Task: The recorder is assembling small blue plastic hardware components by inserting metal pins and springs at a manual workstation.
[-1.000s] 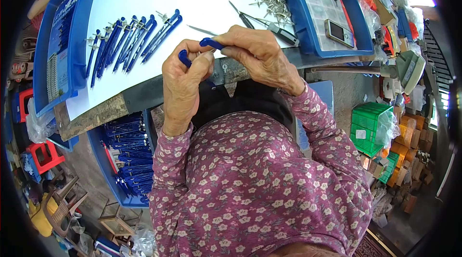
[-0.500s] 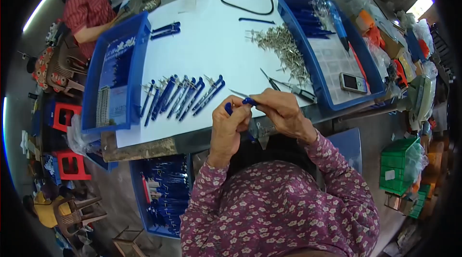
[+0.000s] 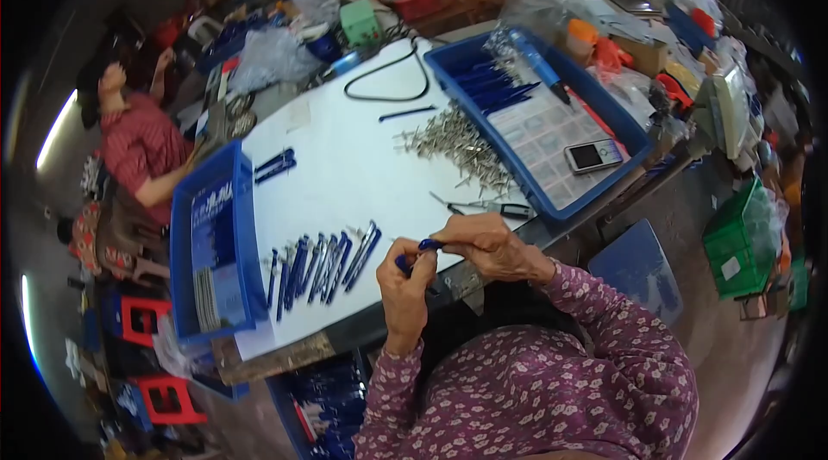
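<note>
The person's left hand [image 3: 405,283] and right hand [image 3: 487,246] meet just in front of the chest, at the near edge of the white bench [image 3: 345,175]. Between them sits a small blue plastic pen-like part [image 3: 429,244]: the fingers of the right hand are pinched closed on its upper end, and the fingers of the left hand are curled closed round its lower blue end. Whether this is one piece or two being pushed together cannot be told.

Judging by the layout, the work looks to be partly through. Just to the left of the fingers lies a row of finished-looking blue and silver pieces [image 3: 323,260], roughly eight, side by side, though they overlap too much for a sure count. Beyond the fingers, further up the bench, a loose heap of small silver metal parts [image 3: 453,145] remains, far too many to count, so plenty appears left to do. Two more blue pieces [image 3: 276,165] lie apart, well beyond the row.

Two blue plastic trays stand on the bench: one tray [image 3: 211,244] to the left of the row, one larger tray [image 3: 552,128] beyond and to the right of the fingers, holding a bundle of blue pieces and one small phone [image 3: 593,155]. A pair of slim metal tweezers or snips [image 3: 483,206] lies just beyond the right hand. One black cable [image 3: 388,81] loops at the far edge.
</note>
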Demonstrator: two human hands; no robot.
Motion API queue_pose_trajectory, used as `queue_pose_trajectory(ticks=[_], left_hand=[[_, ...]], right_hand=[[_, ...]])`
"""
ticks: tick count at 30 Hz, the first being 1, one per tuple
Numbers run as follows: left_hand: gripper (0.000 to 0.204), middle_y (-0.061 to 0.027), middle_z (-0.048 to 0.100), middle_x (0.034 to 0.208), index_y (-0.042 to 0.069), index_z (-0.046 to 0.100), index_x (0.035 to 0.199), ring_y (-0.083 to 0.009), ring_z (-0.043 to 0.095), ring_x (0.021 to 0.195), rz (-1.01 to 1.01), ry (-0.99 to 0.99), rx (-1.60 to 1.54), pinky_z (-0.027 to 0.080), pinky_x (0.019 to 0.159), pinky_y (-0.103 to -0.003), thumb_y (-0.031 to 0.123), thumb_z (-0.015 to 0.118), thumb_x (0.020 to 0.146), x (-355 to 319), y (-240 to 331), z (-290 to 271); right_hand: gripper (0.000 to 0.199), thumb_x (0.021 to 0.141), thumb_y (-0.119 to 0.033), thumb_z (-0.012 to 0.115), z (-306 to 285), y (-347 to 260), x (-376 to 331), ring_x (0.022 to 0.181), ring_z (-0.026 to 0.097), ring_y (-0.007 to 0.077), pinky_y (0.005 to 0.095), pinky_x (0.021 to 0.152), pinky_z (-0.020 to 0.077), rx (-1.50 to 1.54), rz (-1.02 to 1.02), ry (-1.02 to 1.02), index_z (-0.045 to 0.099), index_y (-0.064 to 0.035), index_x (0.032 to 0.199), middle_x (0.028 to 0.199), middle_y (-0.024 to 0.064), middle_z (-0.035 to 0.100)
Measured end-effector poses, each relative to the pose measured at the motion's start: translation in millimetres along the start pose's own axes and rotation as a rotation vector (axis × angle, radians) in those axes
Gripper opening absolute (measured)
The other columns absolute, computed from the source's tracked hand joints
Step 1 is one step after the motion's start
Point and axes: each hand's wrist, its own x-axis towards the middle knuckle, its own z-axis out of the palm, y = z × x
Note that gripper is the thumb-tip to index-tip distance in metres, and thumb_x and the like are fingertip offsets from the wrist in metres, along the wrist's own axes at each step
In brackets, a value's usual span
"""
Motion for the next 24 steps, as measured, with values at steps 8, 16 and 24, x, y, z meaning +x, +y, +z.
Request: queue_pose_trajectory(ticks=[8,16,24], left_hand=[[0.011,0.0055,0.04,0.06,0.002,0.051,0.077,-0.0011,0.032,0.052,0.267,0.066,0.371,0.023,0.045,-0.019,0.006,0.058,0.084,-6.5,-0.7,20.8],[0.008,0.0054,0.041,0.058,0.004,0.05,0.078,-0.0013,0.033,0.049,0.096,0.016,-0.027,0.023,0.044,-0.018,0.002,0.056,0.083,-4.7,2.4,15.3],[0.006,0.0022,0.045,0.066,-0.001,0.051,0.081,-0.0026,0.036,0.055,0.461,0.131,0.538,0.027,0.046,-0.02,0.002,0.054,0.085,-7.9,-7.6,18.6]], right_hand=[[0.018,0.077,0.004,0.059,-3.5,-4.3,-6.5,0.066,0.058,0.0177,0.0279,0.059,0.0437,0.176,0.166,0.054,0.062,0.0007,0.095,0.076,0.0098,0.061],[0.017,0.077,0.003,0.058,-1.4,-9.0,-2.3,0.062,0.056,0.0214,0.0306,0.054,0.0415,0.026,-0.013,0.111,0.06,0.0019,0.094,0.074,0.0112,0.059],[0.016,0.081,-0.001,0.056,5.1,-10.7,-3.4,0.06,0.054,0.0223,0.0317,0.052,0.0402,0.114,0.163,0.052,0.059,0.0046,0.095,0.077,0.0145,0.059]])
